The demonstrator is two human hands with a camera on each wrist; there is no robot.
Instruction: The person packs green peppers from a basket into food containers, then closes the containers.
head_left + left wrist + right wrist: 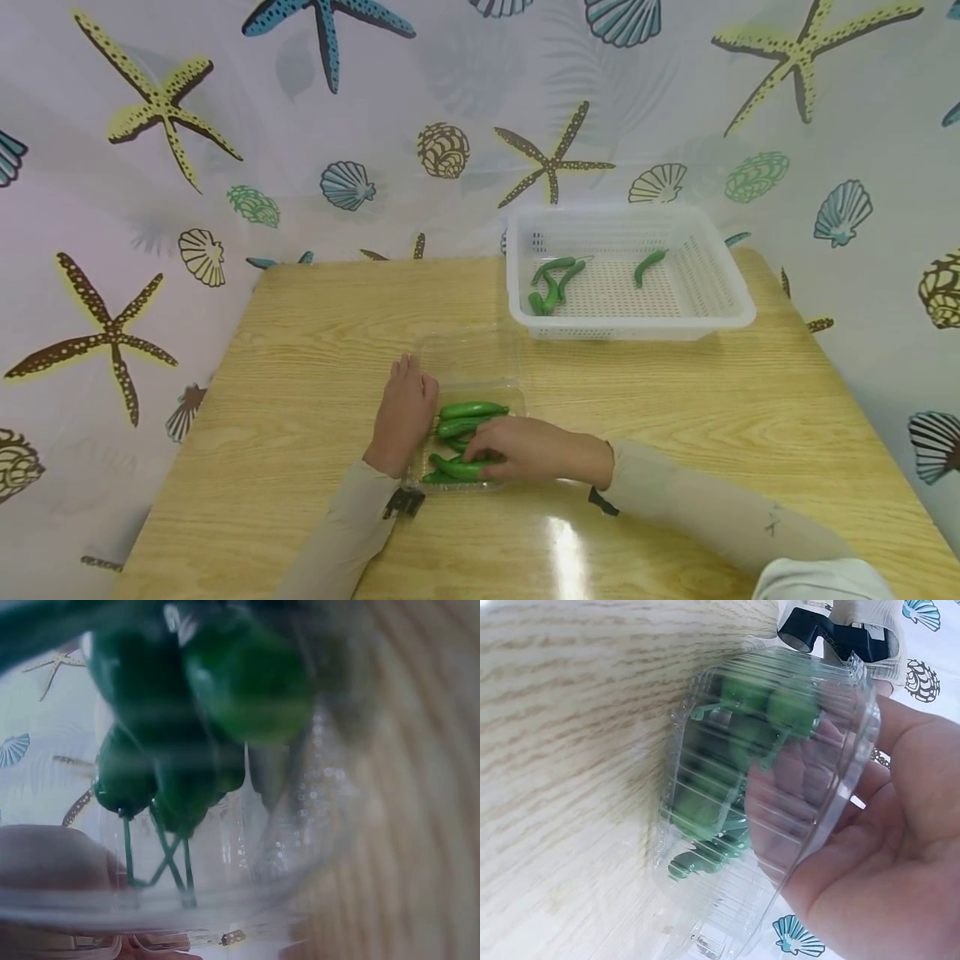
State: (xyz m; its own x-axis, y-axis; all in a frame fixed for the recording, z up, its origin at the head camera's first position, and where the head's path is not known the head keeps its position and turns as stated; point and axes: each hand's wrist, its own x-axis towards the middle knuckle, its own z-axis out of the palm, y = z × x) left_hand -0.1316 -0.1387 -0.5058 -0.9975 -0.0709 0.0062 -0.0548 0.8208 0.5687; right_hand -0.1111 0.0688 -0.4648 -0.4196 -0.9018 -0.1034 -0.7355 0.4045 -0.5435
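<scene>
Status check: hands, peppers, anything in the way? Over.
Left hand at left edge of clear box. Right hand over green peppers inside, grip unclear. Lid open at far side; no obstruction seen.

The surface [322,333] is pale yellowish-brown with a wood grain running across it, and a bright patch of glare shows near its front. Directly on it are 1 white perforated basket [630,323], by the far edge right of centre, and 1 clear plastic tray [459,487], nearer the middle, its clear lid [472,358] lying open behind it.
</scene>
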